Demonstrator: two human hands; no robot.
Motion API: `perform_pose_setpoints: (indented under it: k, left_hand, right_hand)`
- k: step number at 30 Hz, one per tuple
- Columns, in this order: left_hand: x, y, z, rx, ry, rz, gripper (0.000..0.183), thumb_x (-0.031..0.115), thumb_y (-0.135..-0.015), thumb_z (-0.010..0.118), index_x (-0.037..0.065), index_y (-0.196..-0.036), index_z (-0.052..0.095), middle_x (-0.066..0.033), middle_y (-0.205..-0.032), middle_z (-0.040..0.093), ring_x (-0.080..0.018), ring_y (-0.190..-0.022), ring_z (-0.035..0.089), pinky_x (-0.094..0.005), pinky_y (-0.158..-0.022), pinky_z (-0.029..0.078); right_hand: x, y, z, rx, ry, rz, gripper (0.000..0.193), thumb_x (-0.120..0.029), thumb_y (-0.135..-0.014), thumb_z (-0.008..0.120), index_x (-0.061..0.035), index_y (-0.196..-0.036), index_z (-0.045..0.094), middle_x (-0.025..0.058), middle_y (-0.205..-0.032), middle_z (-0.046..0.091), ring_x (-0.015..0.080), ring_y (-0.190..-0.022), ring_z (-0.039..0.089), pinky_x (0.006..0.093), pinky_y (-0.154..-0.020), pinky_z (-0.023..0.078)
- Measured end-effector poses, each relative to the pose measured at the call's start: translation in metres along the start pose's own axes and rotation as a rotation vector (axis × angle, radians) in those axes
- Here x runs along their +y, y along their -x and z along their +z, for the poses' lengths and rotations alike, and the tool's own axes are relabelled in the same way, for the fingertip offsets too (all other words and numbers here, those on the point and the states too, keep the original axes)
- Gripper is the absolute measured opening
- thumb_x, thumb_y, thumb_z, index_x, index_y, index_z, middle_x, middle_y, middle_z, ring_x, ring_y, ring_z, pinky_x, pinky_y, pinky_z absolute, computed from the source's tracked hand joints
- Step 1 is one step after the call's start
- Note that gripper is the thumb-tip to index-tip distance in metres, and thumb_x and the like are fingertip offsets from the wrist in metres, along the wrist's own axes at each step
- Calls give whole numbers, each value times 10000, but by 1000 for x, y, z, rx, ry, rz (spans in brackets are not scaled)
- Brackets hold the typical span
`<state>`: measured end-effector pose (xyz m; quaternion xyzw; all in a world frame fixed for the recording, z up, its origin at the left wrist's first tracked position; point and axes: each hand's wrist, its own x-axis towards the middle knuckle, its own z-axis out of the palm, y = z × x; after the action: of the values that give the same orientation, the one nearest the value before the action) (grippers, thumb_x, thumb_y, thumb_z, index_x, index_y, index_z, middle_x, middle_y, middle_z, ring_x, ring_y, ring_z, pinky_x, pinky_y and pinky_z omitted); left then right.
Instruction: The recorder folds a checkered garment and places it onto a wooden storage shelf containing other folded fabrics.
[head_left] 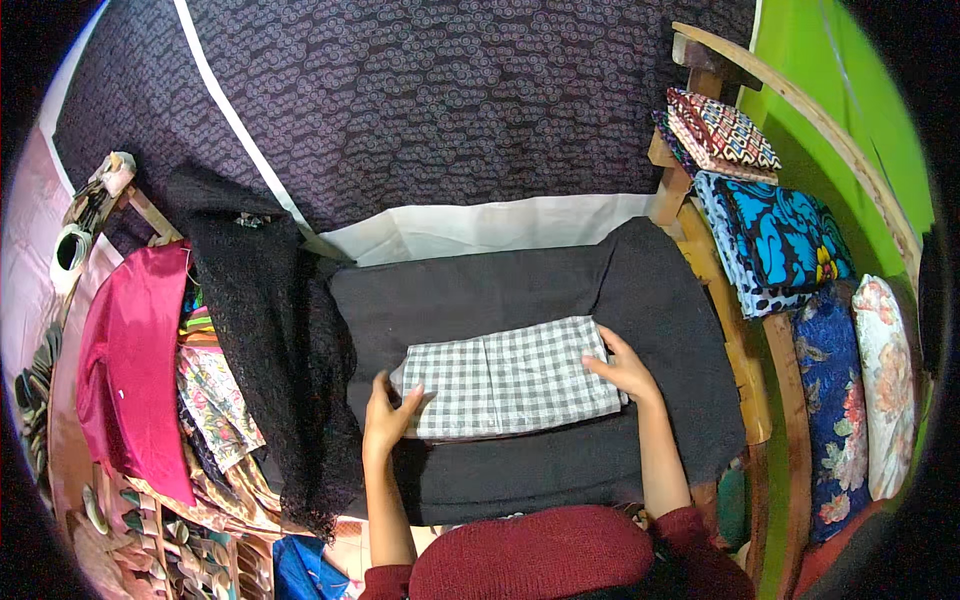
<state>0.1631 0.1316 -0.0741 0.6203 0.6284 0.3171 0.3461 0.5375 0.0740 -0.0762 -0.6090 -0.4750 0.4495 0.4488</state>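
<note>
A folded grey-and-white checked cloth (490, 375) lies flat on a black cloth (470, 295) spread in front of me. My left hand (388, 418) grips its left end, thumb on top and fingers at the outer edge. At the opposite end my right hand (628, 370) holds the upper right corner, its thumb pressed on the checks and its fingers along the side. A crease runs down the checked cloth between the two hands. The undersides of both ends are hidden.
Black lace (265, 340) and a magenta cloth (140, 370) hang at the left. On the right, folded patterned fabrics (775, 240) rest by a wooden frame (800, 450), near floral rolls (885, 390). Dark patterned fabric (450, 100) covers the far side. Shoes (180, 540) sit lower left.
</note>
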Motion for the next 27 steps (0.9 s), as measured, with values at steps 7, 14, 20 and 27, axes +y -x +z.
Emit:
perform_pose_setpoints:
  k: [7,14,20,27]
  left_hand:
    - [21,20,-15,-174,56,-133,620,368,-837,599,-90,-1203,398,-216,-943,616,-223,-872,598,-311,-761,463]
    - [26,26,-13,-319,284,102,688,196,-822,643,12,-1304,188,-190,-921,553,-203,-686,596,-307,-574,498]
    - [38,27,-8,-174,728,-240,597,83,-805,643,56,-1292,298,-90,-896,555,-84,-444,456,-200,-374,362]
    - [20,45,-8,-29,-352,14,668,304,-692,750,9,-1200,433,-251,-916,630,-285,-767,649,-350,-678,498]
  right_hand:
    - [-11,26,-3,-90,-383,15,772,-197,-860,595,-89,-1432,86,230,-1411,248,289,-1304,279,395,-1037,269]
    - [-15,52,11,86,108,6,748,-194,-769,693,-65,-1384,287,199,-1398,305,307,-1316,252,434,-1051,232]
    - [-21,44,11,71,-93,29,502,-108,-761,689,-44,-1225,508,137,-1319,423,281,-1263,334,432,-1009,310]
    - [-26,63,9,179,602,56,543,-221,-762,687,-60,-1239,484,199,-1365,335,344,-1223,394,419,-934,403]
